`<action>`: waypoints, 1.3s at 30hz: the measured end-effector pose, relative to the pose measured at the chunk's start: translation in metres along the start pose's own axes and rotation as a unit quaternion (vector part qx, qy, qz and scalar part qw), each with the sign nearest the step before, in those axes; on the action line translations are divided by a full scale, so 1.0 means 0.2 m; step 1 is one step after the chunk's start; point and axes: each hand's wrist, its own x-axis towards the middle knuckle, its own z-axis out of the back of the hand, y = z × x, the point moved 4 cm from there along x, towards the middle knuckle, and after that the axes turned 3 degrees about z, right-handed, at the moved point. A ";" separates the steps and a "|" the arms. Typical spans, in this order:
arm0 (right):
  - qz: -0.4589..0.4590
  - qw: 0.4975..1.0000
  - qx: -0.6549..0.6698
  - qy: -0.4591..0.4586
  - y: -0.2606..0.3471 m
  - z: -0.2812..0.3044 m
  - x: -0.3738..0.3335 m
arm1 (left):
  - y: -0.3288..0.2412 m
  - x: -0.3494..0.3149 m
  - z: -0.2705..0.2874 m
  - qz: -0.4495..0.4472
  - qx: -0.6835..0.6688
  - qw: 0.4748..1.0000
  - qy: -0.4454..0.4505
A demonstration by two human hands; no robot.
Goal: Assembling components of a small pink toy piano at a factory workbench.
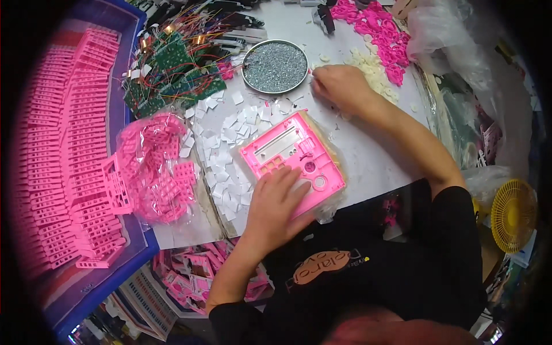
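A pink plastic casing panel (322, 198) with round and square cut-outs lies tilted on a tan block wrapped in clear film. My left hand (275, 204) rests over its lower left part, fingers stretched flat on the surface and thumb along the near edge. Beyond the panel, my right hand (344, 87) is on the table with curled fingers, between a round tin of small metal screws (276, 66) and a heap of cream-coloured small parts (374, 72). What its fingertips pinch, if anything, is hidden.
White paper squares (230, 129) are scattered left of the panel. Green circuit boards with wires (172, 66) pile up behind them. A bag of pink parts (158, 167) adjoins a blue crate (135, 236) of stacked pink pieces. Pink loops (374, 29) lie far right; a yellow fan (513, 215) stands right.
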 end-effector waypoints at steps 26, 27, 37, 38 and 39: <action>0.079 0.986 0.122 -0.078 0.61 0.11 -0.47 | 0.02 0.03 -0.08 0.028 0.062 0.995 -0.072; 0.073 0.990 0.093 -0.080 0.62 0.11 -0.47 | 0.02 0.03 -0.08 0.031 0.063 0.995 -0.071; 0.027 0.990 0.113 -0.077 0.58 0.12 -0.45 | 0.17 0.29 0.07 0.152 -0.121 0.981 -0.025; 0.025 0.990 0.115 -0.078 0.59 0.13 -0.44 | 0.22 0.42 0.12 0.158 -0.045 0.982 -0.090; 0.024 0.990 0.117 -0.079 0.61 0.14 -0.43 | 0.28 0.56 0.16 0.165 0.033 0.973 -0.156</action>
